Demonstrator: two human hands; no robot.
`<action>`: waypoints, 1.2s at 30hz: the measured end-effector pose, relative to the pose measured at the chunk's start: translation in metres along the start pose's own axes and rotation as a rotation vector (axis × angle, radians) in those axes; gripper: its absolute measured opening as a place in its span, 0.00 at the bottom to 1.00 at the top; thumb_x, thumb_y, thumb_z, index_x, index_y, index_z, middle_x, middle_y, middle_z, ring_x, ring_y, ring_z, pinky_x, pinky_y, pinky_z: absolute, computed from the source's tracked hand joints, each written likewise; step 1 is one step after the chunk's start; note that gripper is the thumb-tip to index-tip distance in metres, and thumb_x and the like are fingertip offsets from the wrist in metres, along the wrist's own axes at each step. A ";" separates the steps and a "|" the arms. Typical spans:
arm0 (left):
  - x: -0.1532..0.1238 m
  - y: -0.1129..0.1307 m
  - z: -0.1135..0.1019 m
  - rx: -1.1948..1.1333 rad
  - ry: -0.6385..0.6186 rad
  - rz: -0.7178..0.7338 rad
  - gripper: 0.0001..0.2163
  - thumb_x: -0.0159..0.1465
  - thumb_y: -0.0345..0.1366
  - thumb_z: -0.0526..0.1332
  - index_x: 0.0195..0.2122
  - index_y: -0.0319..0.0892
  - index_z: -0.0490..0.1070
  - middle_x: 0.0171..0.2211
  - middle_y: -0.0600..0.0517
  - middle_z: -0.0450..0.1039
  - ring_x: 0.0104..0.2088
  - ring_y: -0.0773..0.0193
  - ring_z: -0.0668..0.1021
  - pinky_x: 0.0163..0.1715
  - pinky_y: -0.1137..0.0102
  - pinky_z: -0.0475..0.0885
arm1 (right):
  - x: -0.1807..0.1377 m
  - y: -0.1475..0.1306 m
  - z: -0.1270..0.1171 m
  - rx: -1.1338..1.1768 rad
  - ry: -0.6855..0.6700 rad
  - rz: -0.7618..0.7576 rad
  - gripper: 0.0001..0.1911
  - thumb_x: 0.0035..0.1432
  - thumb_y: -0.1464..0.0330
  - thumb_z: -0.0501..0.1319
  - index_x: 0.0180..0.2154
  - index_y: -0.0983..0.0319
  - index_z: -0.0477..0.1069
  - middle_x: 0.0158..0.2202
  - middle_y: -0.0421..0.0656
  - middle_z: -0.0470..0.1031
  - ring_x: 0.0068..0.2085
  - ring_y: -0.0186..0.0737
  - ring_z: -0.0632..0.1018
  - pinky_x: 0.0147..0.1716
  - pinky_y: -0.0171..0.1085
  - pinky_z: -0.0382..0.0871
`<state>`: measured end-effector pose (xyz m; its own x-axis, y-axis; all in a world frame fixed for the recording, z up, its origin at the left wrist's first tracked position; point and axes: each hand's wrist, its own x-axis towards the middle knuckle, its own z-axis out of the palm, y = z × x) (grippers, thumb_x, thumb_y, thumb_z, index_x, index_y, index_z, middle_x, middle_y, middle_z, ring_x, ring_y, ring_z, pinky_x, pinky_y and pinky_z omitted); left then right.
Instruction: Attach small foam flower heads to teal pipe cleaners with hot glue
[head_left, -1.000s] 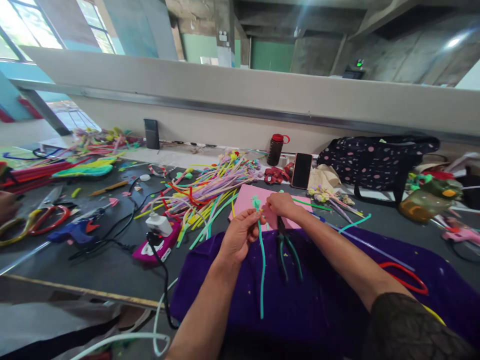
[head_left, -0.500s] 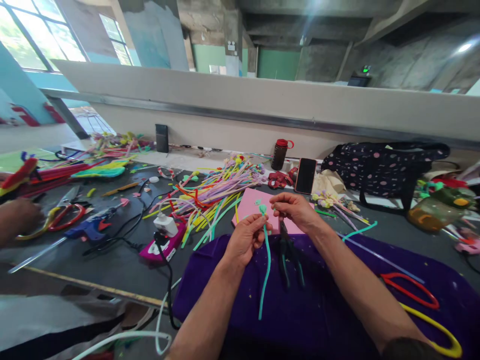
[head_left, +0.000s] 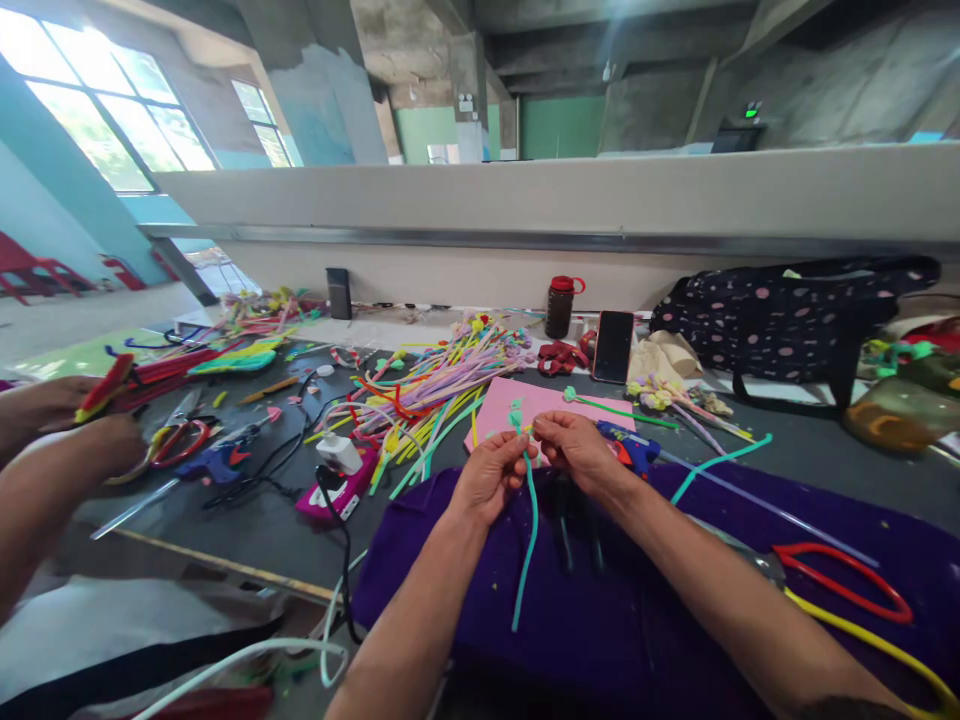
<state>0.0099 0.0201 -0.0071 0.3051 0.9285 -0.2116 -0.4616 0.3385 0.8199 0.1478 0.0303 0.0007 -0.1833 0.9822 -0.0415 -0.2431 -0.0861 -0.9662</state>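
My left hand (head_left: 487, 475) pinches the upper part of a teal pipe cleaner (head_left: 527, 540) that hangs down over a purple cloth (head_left: 660, 620). My right hand (head_left: 577, 450) is closed beside it, fingertips pinched on the curled top of the same pipe cleaner (head_left: 515, 412). Both hands meet above the near edge of a pink sheet (head_left: 502, 405). Dark pliers (head_left: 577, 515) lie on the cloth just under my right wrist.
A heap of coloured pipe cleaners (head_left: 427, 385) lies to the left of the pink sheet. Blue glue guns (head_left: 217, 460) (head_left: 630, 447), a plug adapter (head_left: 337, 452), scissors (head_left: 840, 565), a phone (head_left: 613, 345), a bottle (head_left: 559, 305) and a spotted bag (head_left: 780, 320) lie around. Another person's hands (head_left: 67, 430) work at far left.
My right hand has come back close to the left hand at the pipe cleaner's curled top. The view has shifted, bringing a glue gun into sight near my right hand; the other person's hands moved in.
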 end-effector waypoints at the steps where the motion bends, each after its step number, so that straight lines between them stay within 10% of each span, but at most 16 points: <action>1: 0.000 -0.001 0.000 0.003 0.007 0.009 0.07 0.49 0.33 0.65 0.25 0.36 0.67 0.21 0.55 0.70 0.13 0.80 0.64 0.08 0.85 0.56 | 0.000 0.001 0.001 -0.001 -0.011 0.003 0.13 0.44 0.61 0.62 0.22 0.64 0.64 0.13 0.33 0.61 0.13 0.23 0.56 0.13 0.27 0.44; 21: 0.000 0.003 0.001 0.025 -0.013 0.019 0.06 0.49 0.31 0.63 0.25 0.35 0.67 0.18 0.56 0.67 0.11 0.81 0.60 0.08 0.83 0.53 | 0.001 -0.004 -0.007 0.053 -0.254 0.099 0.13 0.47 0.61 0.60 0.23 0.65 0.65 0.16 0.35 0.64 0.14 0.23 0.58 0.12 0.26 0.44; 36: 0.003 0.009 0.000 0.097 0.025 0.040 0.09 0.48 0.34 0.64 0.24 0.37 0.64 0.19 0.56 0.69 0.10 0.80 0.60 0.08 0.82 0.51 | -0.002 -0.009 -0.002 -0.028 -0.150 0.062 0.13 0.48 0.60 0.58 0.23 0.65 0.67 0.18 0.37 0.67 0.14 0.23 0.59 0.12 0.27 0.44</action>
<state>0.0071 0.0256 -0.0003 0.2664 0.9450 -0.1900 -0.3896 0.2859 0.8755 0.1525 0.0292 0.0087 -0.3378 0.9390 -0.0647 -0.2008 -0.1390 -0.9697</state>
